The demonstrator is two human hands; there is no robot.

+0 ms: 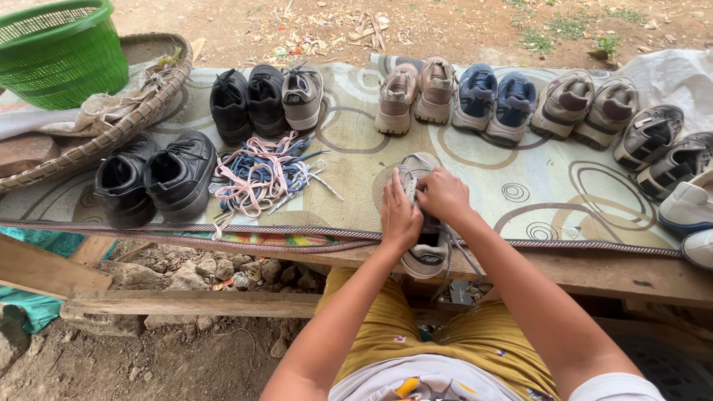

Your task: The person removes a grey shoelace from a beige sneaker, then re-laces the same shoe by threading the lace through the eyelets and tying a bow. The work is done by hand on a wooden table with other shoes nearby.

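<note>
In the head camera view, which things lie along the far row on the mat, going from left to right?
Black pair → single grey shoe → beige pair → blue pair → tan pair → grey pair.

Both hands cover the middle of the grey sneaker (pixel 422 223), hiding its eyelets. The white shoes (pixel 692 212) at the right and the green basket (pixel 59 52) at the far left are cut off by the edges. Individual laces in the tangled pile of laces (pixel 264 174) cannot be told apart.

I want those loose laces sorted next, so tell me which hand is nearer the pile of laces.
Left. The left hand rests on the grey shoe, on the side facing the pile of laces. The right hand grips the same shoe farther from the pile.
</note>
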